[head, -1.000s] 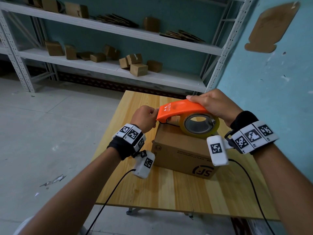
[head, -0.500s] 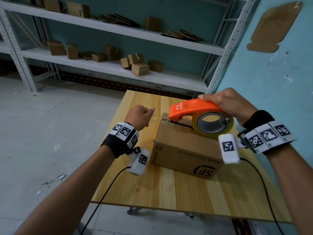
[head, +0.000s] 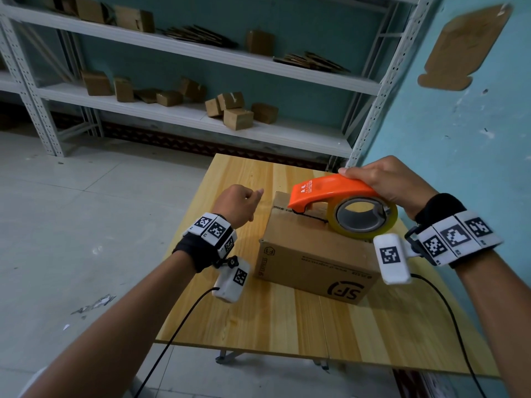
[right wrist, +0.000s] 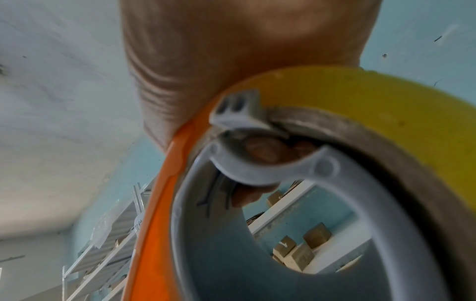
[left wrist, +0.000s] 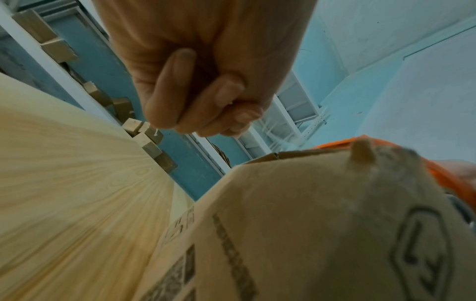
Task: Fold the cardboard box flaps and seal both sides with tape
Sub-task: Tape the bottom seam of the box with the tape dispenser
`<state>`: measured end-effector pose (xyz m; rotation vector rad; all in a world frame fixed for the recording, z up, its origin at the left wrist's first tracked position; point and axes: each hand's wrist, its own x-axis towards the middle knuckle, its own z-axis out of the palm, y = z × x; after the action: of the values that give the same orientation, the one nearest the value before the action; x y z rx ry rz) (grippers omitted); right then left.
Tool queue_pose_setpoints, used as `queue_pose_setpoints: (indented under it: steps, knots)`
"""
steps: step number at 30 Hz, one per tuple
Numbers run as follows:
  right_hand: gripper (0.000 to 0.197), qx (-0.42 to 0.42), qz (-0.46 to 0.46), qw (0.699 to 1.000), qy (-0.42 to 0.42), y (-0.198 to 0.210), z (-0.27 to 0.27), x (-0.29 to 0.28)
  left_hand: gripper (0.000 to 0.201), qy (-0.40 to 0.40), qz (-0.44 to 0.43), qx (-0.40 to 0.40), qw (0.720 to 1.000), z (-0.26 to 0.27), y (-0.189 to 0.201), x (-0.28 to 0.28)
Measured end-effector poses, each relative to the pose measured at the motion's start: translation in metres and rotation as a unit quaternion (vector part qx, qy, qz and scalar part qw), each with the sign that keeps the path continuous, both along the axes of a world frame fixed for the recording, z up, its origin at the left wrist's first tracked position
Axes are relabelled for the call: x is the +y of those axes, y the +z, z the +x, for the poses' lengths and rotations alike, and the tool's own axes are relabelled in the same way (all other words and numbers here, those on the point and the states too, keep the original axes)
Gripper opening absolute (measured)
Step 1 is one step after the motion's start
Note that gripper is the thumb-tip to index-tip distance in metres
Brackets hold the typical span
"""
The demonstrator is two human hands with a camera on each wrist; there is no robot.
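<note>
A brown cardboard box (head: 310, 259) with a black logo stands on the wooden table (head: 287, 320), its top flaps folded down with a dark seam showing. My right hand (head: 385, 182) grips an orange tape dispenser (head: 330, 192) holding a yellowish tape roll (head: 365, 218), just above the box top. In the right wrist view my fingers (right wrist: 260, 151) curl round the dispenser (right wrist: 152, 224) beside the roll (right wrist: 386, 101). My left hand (head: 238, 203) hovers left of the box, fingers curled into a loose fist with nothing in it. The left wrist view shows the same fist (left wrist: 195, 81) above the box (left wrist: 296, 234).
White metal shelving (head: 186, 116) behind the table carries several small cardboard boxes and flat stacks. A blue wall (head: 459, 139) runs close along the table's right side. Grey floor lies to the left. Cables trail from both wrists over the table's near edge.
My left hand let go near the dispenser's nose and drew back left of the box. The right hand carried the dispenser rightward along the box top.
</note>
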<state>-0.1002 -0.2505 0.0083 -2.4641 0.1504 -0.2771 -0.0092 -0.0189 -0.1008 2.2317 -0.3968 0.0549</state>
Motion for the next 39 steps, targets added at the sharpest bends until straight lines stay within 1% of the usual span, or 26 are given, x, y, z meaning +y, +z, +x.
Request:
queue_pose_setpoints:
  steps: [7, 11, 14, 22, 24, 28, 30, 35, 39]
  knots:
    - [0.051, 0.007, 0.007, 1.000, -0.002, -0.009, 0.002, -0.002, 0.054, 0.005, 0.007, -0.009, 1.000, 0.001, -0.001, 0.000]
    - [0.062, 0.001, 0.008, 1.000, -0.004, -0.016, 0.002, -0.003, 0.054, 0.007, 0.017, -0.020, 1.000, 0.003, -0.003, 0.001]
    - [0.063, -0.007, 0.009, 1.000, -0.001, -0.018, 0.002, -0.003, 0.056, 0.003, 0.020, -0.030, 0.999, 0.006, -0.005, 0.001]
    - [0.064, 0.004, 0.012, 1.000, -0.009, -0.019, 0.003, -0.003, 0.053, -0.003, 0.023, -0.008, 1.000, 0.009, -0.012, -0.002]
    - [0.063, 0.005, 0.009, 1.000, -0.012, -0.019, 0.004, -0.003, 0.052, -0.003, 0.027, -0.005, 1.000, 0.009, -0.013, -0.002]
    - [0.051, 0.008, -0.004, 1.000, -0.014, -0.018, 0.006, -0.001, 0.052, -0.009, 0.038, -0.006, 0.999, 0.008, -0.015, -0.001]
    - [0.049, 0.007, -0.006, 1.000, -0.015, -0.018, 0.005, 0.000, 0.052, -0.009, 0.039, -0.007, 0.999, 0.010, -0.016, -0.001]
    - [0.050, 0.009, -0.011, 1.000, -0.016, -0.017, 0.006, 0.001, 0.053, -0.012, 0.042, -0.009, 0.999, 0.009, -0.016, -0.001]
    - [0.057, 0.008, -0.012, 1.000, -0.015, -0.018, 0.006, 0.000, 0.052, -0.012, 0.040, -0.003, 0.999, 0.008, -0.019, -0.002]
